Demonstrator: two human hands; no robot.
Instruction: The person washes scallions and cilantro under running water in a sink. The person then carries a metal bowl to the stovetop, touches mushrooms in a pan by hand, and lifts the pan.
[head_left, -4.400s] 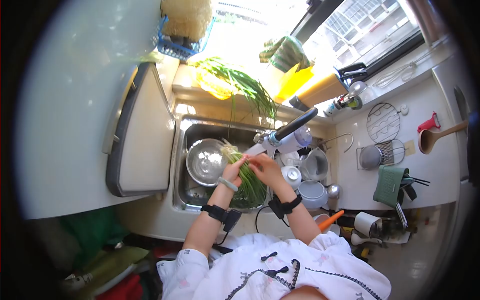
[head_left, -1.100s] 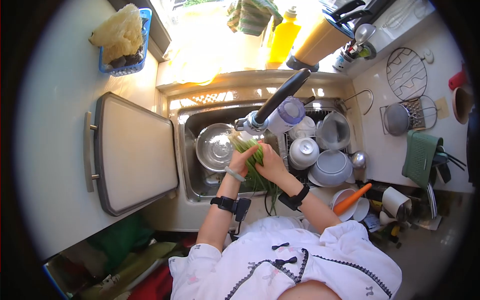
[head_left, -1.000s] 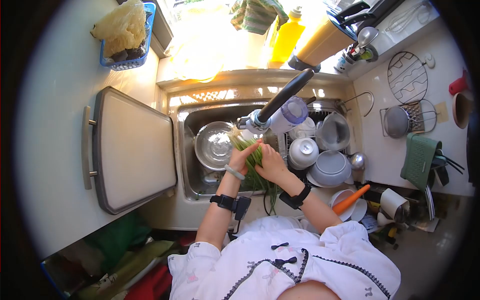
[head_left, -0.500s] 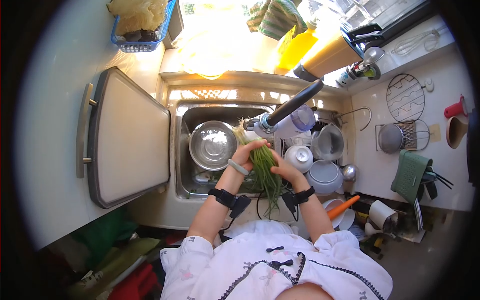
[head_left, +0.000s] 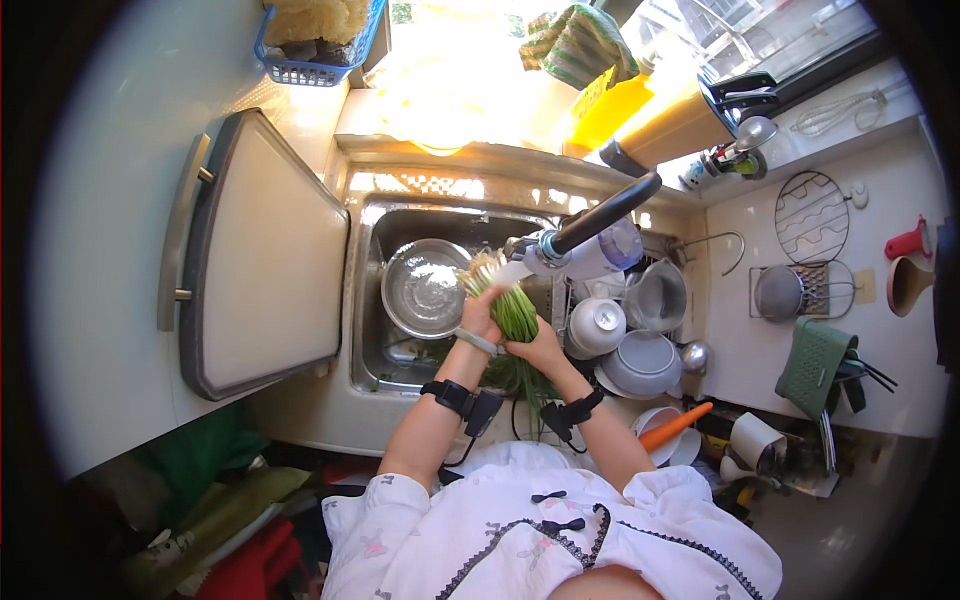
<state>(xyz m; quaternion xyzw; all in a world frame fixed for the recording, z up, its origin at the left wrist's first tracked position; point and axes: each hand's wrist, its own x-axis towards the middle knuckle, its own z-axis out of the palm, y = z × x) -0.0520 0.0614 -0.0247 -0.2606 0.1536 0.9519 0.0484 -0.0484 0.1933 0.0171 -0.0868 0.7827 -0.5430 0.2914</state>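
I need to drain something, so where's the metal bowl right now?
In the head view, the metal bowl sits in the sink's left side, beside the greens.

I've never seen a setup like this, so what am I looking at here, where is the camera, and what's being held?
There is no robot here: it is a person working bare-handed, seen by a camera worn on their head that looks forward and down. That is why the white shirt is at the bottom. A black device is strapped near each wrist; I can't tell what it does.

The left hand and right hand grip a bunch of long greens over the sink, beside the tap. A metal bowl sits in the sink, left of the greens. Dishes are gathered to the right.
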